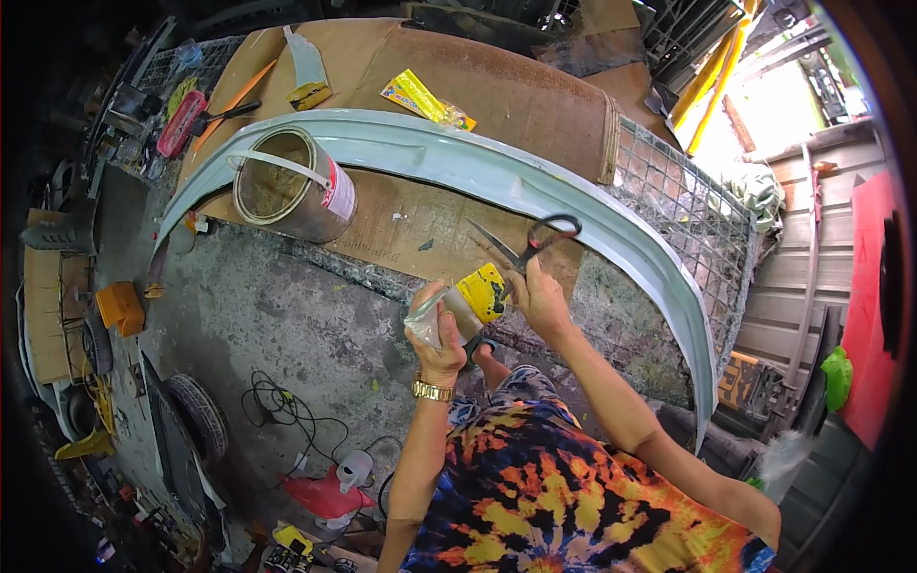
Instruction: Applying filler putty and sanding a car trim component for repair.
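Yellow-handled spreader [480, 293], or what looks like one, is held up near the middle of the scene, on the near side of a long pale strip [458, 153] that curves from left to right. At the left, a can [323, 220] stands with its lid off, its inside brownish; how much it holds cannot be told. Beyond the strip on the left lies a second spreader [308, 72] with a pale blade and yellow end, and farther right a yellow packet [420, 97] lies on brown cardboard [487, 76]; neither is in a hand. At centre, the left hand [437, 334] is wrapped around the grey part of the held spreader, with pale, glossy material at its fingers, too unclear to identify. Just right of it, the right hand [542, 301] is close by the yellow end and seems to grasp the scissors [523, 256], whose blades look spread apart, one pointing far left. The work looks to be in mid-course: the can is uncovered and both tools are in hand, yet no cut edge or loose trimming can be made out. The strip is pale along to its right end; whether its surface is finished, and how much remains, cannot be judged.
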A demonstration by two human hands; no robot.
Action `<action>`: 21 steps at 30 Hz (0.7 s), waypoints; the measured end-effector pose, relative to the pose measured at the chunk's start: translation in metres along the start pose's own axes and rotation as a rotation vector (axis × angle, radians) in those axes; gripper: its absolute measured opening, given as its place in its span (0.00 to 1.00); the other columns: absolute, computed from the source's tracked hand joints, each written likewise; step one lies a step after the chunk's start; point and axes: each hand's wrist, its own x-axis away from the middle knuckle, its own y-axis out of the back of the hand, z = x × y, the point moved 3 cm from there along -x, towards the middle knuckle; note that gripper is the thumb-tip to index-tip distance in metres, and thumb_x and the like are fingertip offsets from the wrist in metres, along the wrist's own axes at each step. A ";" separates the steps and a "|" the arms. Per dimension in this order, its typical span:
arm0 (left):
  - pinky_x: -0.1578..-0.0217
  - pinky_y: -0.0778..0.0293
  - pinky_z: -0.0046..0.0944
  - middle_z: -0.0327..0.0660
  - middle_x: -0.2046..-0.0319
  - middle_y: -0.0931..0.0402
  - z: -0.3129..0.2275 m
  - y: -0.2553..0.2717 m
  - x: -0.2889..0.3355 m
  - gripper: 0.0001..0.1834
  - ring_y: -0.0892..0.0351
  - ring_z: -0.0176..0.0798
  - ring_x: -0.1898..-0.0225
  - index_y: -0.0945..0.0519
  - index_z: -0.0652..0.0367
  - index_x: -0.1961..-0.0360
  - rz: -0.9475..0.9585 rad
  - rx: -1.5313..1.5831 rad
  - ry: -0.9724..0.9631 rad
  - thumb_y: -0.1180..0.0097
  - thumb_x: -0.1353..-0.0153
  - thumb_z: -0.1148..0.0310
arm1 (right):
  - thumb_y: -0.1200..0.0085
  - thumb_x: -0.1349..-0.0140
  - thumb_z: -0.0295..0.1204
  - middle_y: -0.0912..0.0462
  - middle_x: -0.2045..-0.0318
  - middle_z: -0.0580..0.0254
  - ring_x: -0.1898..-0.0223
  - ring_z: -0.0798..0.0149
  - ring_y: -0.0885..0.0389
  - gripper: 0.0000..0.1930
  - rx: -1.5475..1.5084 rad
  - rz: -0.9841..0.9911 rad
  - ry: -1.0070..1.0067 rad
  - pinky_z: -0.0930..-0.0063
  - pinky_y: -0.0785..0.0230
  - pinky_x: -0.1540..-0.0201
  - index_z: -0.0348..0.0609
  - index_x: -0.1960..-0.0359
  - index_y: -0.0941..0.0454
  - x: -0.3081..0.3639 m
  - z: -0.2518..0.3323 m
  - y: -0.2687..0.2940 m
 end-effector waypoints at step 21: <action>0.52 0.29 0.47 0.53 0.54 0.25 0.010 0.004 0.011 0.23 0.25 0.56 0.53 0.27 0.70 0.52 0.060 0.029 0.034 0.52 0.34 0.57 | 0.48 0.34 0.31 0.24 0.78 0.39 0.73 0.36 0.25 0.11 -0.099 -0.158 0.074 0.49 0.36 0.71 0.34 0.61 0.31 0.022 -0.005 -0.011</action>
